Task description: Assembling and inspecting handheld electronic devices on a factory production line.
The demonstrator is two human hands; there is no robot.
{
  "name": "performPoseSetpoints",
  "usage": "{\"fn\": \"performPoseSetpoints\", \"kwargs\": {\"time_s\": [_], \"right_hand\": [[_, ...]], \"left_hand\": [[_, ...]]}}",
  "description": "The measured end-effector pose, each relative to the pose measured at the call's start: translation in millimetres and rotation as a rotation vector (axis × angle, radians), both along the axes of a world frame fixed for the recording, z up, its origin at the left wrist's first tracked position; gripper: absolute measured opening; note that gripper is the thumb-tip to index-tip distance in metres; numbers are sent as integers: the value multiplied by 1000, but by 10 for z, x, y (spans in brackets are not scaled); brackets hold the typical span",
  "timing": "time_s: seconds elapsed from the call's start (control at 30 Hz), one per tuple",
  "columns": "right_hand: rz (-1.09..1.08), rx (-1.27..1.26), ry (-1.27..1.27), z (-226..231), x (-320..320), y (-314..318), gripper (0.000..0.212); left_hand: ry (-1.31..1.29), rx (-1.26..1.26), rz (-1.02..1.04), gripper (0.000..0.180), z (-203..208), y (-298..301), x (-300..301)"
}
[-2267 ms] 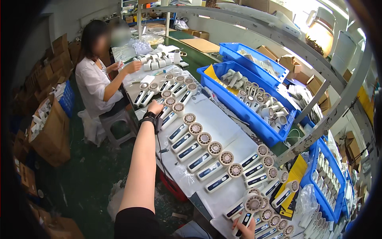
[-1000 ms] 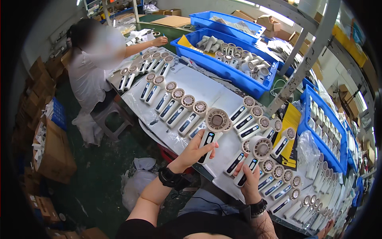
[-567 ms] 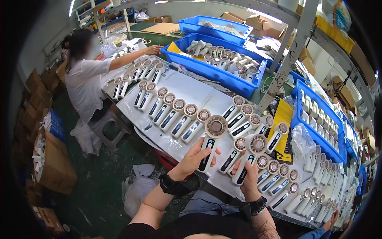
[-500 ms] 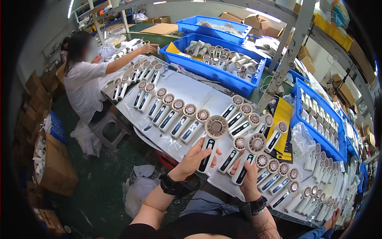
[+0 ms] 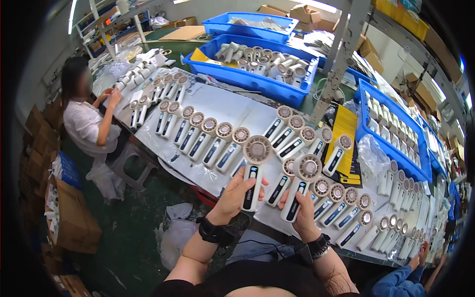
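Mostly, a big grey table (image 5: 237,109) stretches across. A long blue bin (image 5: 237,76) sits beyond it. Over the near edge, the left fan (image 5: 251,187) and right fan (image 5: 296,200) point up, left hand (image 5: 231,195) and right hand (image 5: 306,216) wrapping fingers round their handles.

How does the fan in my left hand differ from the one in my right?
The left fan, in your left hand, stands nearly upright in view; the right fan, in your right hand, tilts more, head rightward. The left fan's head sits higher in view than the right fan's. Both are pale, head up, with dark panels and lit displays.
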State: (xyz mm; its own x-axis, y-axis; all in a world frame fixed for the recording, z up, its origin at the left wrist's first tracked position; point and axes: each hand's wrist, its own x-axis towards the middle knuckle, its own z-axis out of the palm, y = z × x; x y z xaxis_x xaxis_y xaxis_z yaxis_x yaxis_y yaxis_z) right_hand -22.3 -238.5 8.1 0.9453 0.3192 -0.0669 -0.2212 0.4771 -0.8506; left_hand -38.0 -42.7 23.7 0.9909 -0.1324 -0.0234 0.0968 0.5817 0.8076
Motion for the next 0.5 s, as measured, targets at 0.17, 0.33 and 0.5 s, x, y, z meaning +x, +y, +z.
{"fn": "performPoseSetpoints", "kwargs": {"time_s": [0.17, 0.33, 0.5], "right_hand": [[55, 53, 2, -12, 17, -17, 47], [92, 68, -22, -36, 29, -42, 46], [43, 6, -12, -33, 22, 3, 51]], "left_hand": [[10, -58, -8, 26, -15, 23, -1], [5, -71, -23, 28, -12, -8, -8], [-6, -70, -12, 30, -64, -35, -17]]}}
